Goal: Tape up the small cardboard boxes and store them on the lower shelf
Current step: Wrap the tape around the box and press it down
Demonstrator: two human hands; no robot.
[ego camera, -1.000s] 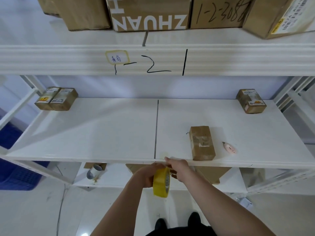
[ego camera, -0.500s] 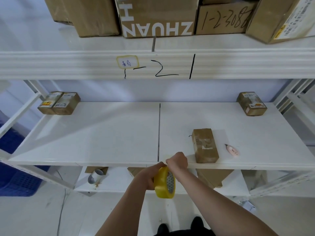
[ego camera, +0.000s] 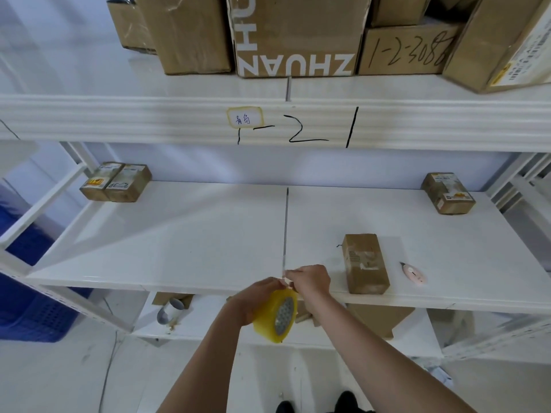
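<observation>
Meanwhile, left hand (ego camera: 253,302) gripped the yellow tape roll (ego camera: 275,315); right hand (ego camera: 310,283) fingers pinched its loose end, the brown cardboard box (ego camera: 365,263) just right of them.

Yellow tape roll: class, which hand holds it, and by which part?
The left hand grips the yellow tape roll by its outer rim; the right hand pinches its loose end.

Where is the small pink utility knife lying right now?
The small pink utility knife lies on the white middle shelf, right of centre in the head view, just right of the brown cardboard box near the front edge, not touching it.
</observation>
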